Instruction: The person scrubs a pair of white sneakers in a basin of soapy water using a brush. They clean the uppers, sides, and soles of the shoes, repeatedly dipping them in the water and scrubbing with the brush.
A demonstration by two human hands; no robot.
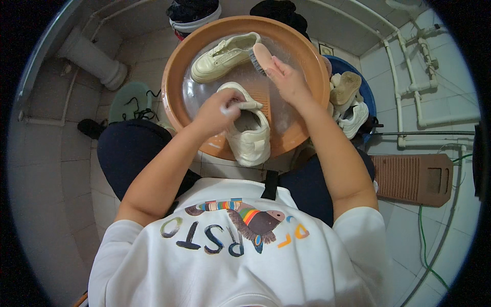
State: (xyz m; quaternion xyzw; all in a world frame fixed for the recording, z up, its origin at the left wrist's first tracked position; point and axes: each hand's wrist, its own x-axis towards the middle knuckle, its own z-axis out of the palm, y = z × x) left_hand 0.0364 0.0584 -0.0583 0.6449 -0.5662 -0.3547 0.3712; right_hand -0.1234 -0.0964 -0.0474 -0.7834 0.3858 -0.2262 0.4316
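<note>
My left hand (221,111) is closed on a wet off-white shoe (249,146), gripping it near the tongue and lace opening. The shoe's heel points toward me and hangs over the near rim of a large orange-brown basin (174,106). In my right hand (290,82) is a scrub brush (263,56) with a pinkish back and dark bristles, raised over the water and apart from the held shoe. A second off-white shoe (214,64) lies at the far left inside the basin. Behind the held shoe, a ridged washboard (264,102) shows partly in the cloudy water.
A blue tub (367,96) with several shoes (354,117) stands right of the basin. To the left, a pale green basin (123,101) holds dark laces (137,109). A brown washboard (404,179) lies at the right, near white wall pipes (401,77). Dark items sit beyond the basin.
</note>
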